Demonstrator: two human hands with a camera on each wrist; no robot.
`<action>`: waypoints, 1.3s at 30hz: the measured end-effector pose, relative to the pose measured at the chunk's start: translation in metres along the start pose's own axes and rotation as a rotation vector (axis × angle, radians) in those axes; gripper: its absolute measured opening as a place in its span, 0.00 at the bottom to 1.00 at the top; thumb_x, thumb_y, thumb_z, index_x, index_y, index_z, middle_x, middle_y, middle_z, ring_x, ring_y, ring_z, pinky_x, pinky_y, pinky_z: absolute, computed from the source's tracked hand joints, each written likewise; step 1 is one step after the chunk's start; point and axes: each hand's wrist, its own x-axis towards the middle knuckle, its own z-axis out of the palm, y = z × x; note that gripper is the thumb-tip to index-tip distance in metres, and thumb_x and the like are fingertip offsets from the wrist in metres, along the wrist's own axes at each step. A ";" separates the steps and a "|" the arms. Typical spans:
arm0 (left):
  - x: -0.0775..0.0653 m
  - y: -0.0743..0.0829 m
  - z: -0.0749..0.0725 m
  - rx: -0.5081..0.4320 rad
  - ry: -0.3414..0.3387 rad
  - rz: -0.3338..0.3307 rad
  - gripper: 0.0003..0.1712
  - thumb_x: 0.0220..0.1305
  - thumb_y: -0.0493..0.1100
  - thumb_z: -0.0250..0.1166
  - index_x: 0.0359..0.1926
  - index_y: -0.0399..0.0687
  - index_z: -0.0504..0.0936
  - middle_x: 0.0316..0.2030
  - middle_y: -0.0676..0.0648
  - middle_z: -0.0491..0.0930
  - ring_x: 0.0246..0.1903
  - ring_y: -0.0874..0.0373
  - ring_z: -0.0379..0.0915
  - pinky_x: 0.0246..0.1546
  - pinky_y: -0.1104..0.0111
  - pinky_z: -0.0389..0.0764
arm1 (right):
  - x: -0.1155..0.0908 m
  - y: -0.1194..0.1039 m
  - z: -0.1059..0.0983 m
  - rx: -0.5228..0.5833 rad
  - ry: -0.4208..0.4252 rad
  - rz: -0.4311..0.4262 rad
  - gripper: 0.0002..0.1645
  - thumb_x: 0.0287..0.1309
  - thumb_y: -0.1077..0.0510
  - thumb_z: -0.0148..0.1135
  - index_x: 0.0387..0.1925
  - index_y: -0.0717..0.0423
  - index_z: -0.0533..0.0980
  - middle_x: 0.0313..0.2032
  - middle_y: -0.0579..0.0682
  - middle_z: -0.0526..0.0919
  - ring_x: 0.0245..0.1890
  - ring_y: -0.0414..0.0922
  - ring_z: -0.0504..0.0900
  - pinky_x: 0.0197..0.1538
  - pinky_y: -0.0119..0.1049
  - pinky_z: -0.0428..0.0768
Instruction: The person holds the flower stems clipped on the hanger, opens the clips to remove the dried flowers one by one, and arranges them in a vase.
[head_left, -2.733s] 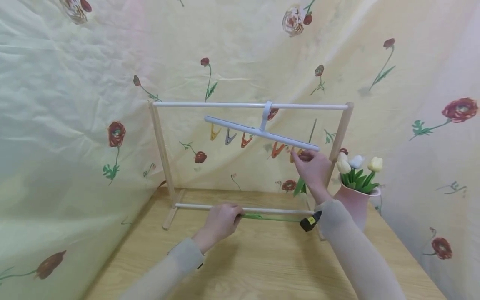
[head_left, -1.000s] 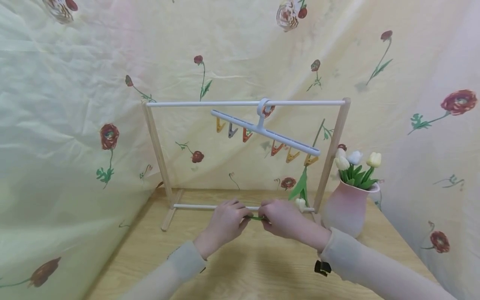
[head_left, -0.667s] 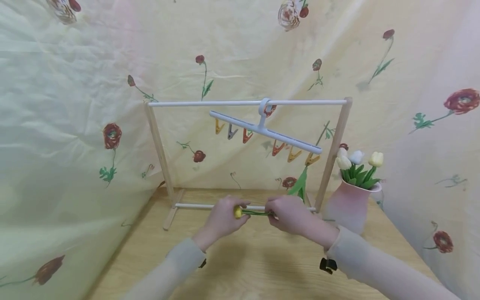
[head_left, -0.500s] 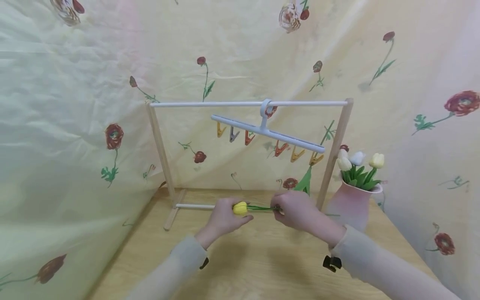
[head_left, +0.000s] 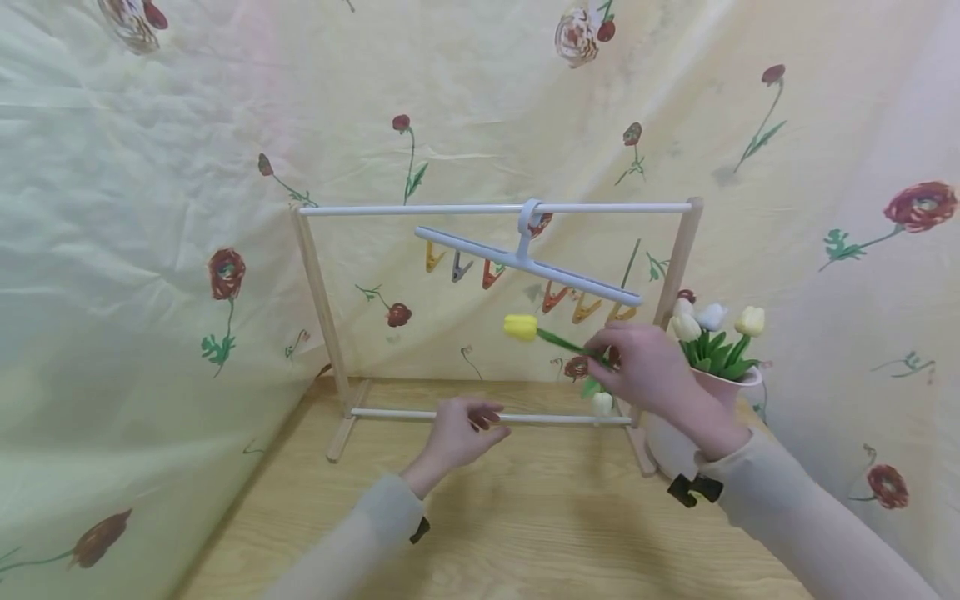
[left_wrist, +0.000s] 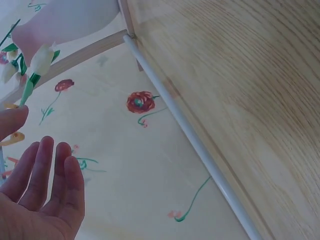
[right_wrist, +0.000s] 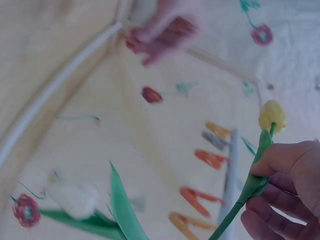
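Note:
In the head view my right hand (head_left: 645, 371) pinches the green stem of a yellow tulip (head_left: 521, 327), its bloom pointing left, below a tilted pale blue clip hanger (head_left: 480, 248). The right wrist view shows thumb and fingers around the leafy stem (right_wrist: 257, 182). My left hand (head_left: 457, 433) holds nothing, fingers spread and slightly bent, by the rack's lower bar (head_left: 555, 418). Several coloured clips hang from the hanger, including an orange clip (head_left: 555, 296). A white tulip (head_left: 602, 404) hangs bloom down under the hanger's lower right end, partly hidden by my right hand.
A wooden rack with a white top bar (head_left: 412, 210) carries the hanger. Right of it stands a pink and white vase (head_left: 671, 446) with several tulips (head_left: 712, 317), partly behind my right forearm. Flower-printed cloth (head_left: 480, 100) surrounds the wooden table (head_left: 510, 533).
My right hand has left the hanger's right end, taken the yellow tulip from my left hand, and raised it up and right. The left hand has let go and stays low.

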 end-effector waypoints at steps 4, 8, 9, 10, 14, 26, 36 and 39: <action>0.000 0.001 0.004 0.004 -0.011 -0.001 0.18 0.63 0.43 0.78 0.51 0.42 0.90 0.41 0.42 0.92 0.34 0.62 0.84 0.37 0.73 0.86 | 0.005 0.013 -0.015 0.038 0.114 0.029 0.07 0.52 0.70 0.75 0.34 0.59 0.88 0.29 0.52 0.89 0.25 0.43 0.85 0.28 0.28 0.83; 0.001 0.004 0.008 -0.005 -0.022 -0.014 0.18 0.63 0.44 0.78 0.52 0.42 0.90 0.42 0.40 0.92 0.35 0.62 0.84 0.37 0.73 0.86 | 0.010 0.024 -0.029 0.100 0.201 0.119 0.08 0.56 0.73 0.72 0.38 0.63 0.87 0.33 0.57 0.90 0.29 0.46 0.87 0.33 0.15 0.80; 0.001 0.004 0.009 -0.005 -0.023 -0.019 0.18 0.63 0.44 0.78 0.52 0.42 0.90 0.42 0.41 0.92 0.35 0.62 0.84 0.37 0.73 0.86 | 0.011 0.027 -0.032 0.113 0.228 0.142 0.08 0.57 0.73 0.72 0.39 0.64 0.87 0.34 0.58 0.90 0.30 0.43 0.86 0.34 0.13 0.78; 0.002 0.005 0.009 -0.003 -0.021 -0.023 0.18 0.63 0.44 0.78 0.52 0.44 0.90 0.42 0.42 0.92 0.34 0.63 0.84 0.37 0.72 0.86 | 0.012 0.030 -0.035 0.128 0.258 0.158 0.09 0.58 0.73 0.71 0.40 0.64 0.87 0.34 0.60 0.90 0.31 0.39 0.86 0.35 0.11 0.77; 0.003 0.005 0.013 0.004 -0.012 -0.028 0.16 0.63 0.43 0.78 0.50 0.46 0.91 0.41 0.44 0.92 0.34 0.64 0.84 0.36 0.73 0.86 | 0.016 0.043 -0.046 0.126 0.402 0.191 0.09 0.60 0.72 0.70 0.42 0.67 0.87 0.35 0.63 0.90 0.33 0.18 0.77 0.37 0.06 0.73; 0.004 0.006 0.020 0.003 -0.023 0.010 0.15 0.64 0.43 0.77 0.51 0.45 0.91 0.41 0.44 0.92 0.34 0.65 0.83 0.37 0.74 0.85 | 0.016 0.076 -0.066 0.115 0.635 0.375 0.12 0.63 0.62 0.68 0.44 0.65 0.89 0.40 0.64 0.91 0.32 0.10 0.74 0.39 0.05 0.71; 0.013 0.015 0.031 -0.028 -0.015 -0.024 0.14 0.63 0.43 0.78 0.49 0.46 0.91 0.41 0.46 0.92 0.34 0.65 0.83 0.35 0.74 0.85 | 0.003 0.101 -0.062 0.072 0.620 0.497 0.13 0.65 0.59 0.68 0.44 0.63 0.90 0.32 0.31 0.81 0.29 0.12 0.73 0.36 0.05 0.69; 0.020 0.022 0.037 -0.049 -0.009 -0.030 0.15 0.63 0.44 0.78 0.49 0.47 0.91 0.43 0.46 0.93 0.34 0.65 0.84 0.36 0.75 0.85 | -0.001 0.106 -0.060 0.071 0.610 0.505 0.13 0.65 0.59 0.68 0.44 0.64 0.89 0.30 0.19 0.74 0.28 0.11 0.72 0.36 0.04 0.68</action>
